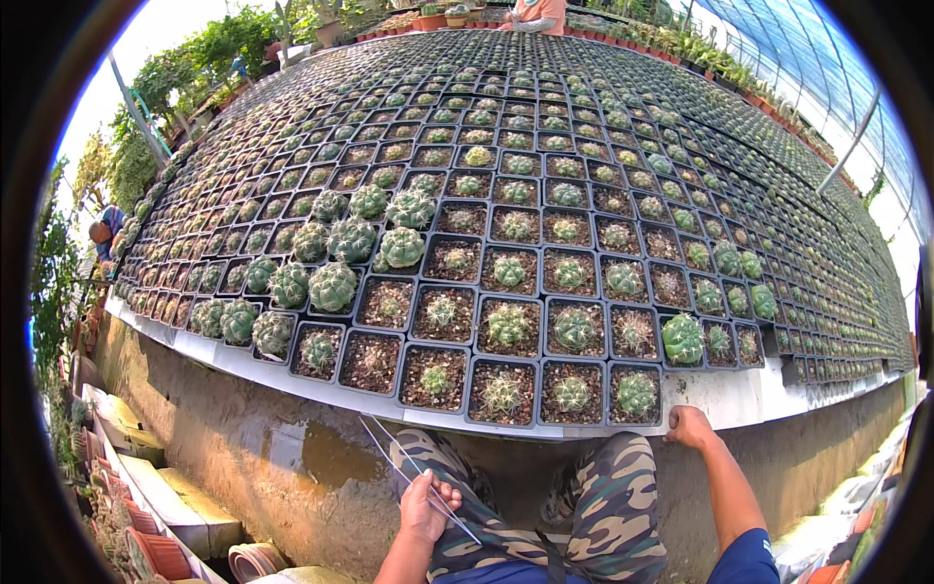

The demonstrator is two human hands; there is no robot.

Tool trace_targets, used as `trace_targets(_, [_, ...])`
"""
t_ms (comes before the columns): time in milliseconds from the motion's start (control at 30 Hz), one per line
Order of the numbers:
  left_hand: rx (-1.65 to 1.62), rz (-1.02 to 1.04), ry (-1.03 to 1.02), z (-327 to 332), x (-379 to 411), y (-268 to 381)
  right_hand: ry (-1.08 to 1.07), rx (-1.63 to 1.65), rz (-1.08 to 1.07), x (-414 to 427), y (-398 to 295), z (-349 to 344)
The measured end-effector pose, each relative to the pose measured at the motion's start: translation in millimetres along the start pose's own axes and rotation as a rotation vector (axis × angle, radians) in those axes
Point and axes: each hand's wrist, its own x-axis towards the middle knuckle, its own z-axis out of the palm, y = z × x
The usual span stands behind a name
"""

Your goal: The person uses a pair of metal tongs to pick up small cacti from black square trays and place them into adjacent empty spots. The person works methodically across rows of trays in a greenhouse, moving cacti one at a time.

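My left hand [427, 504] is closed around a pair of long thin metal tweezers [390, 452] above my lap. The two tips stand slightly apart and point up-left, near the front edge of the bench [248, 371]. Curled into a loose fist, my right hand [687, 427] rests at the bench edge, right of the front row. The closest pot to it holds a small green cactus [636, 394] in gravelly soil. Left of that, another square black pot holds a spiny cactus [571, 394]. No object shows in my right hand.
Rows of square potted cacti [511, 270] cover the bench, with larger round cacti [352, 239] grouped left of centre. Another person [538, 16] is at the far side, and one more [107, 230] at far left. Terracotta pots [157, 551] and concrete blocks [201, 504] lie lower left.
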Motion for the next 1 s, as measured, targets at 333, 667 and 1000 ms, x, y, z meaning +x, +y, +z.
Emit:
trace_targets(333, [-0.044, -0.016, -0.046, 14.0, -5.6, -0.3, 0.033, 0.001, -0.019, 0.7, 0.2, 2.1])
trace_targets(667, [-0.107, 0.050, 0.044, -9.8, -19.4, 6.2, 0.014, -0.015, -0.046, 3.1, 3.6, 5.5])
trace_targets(1000, [-0.202, 0.120, 0.125, -26.5, -33.5, 18.8, 0.014, -0.029, -0.057, 10.9, 21.8, 13.5])
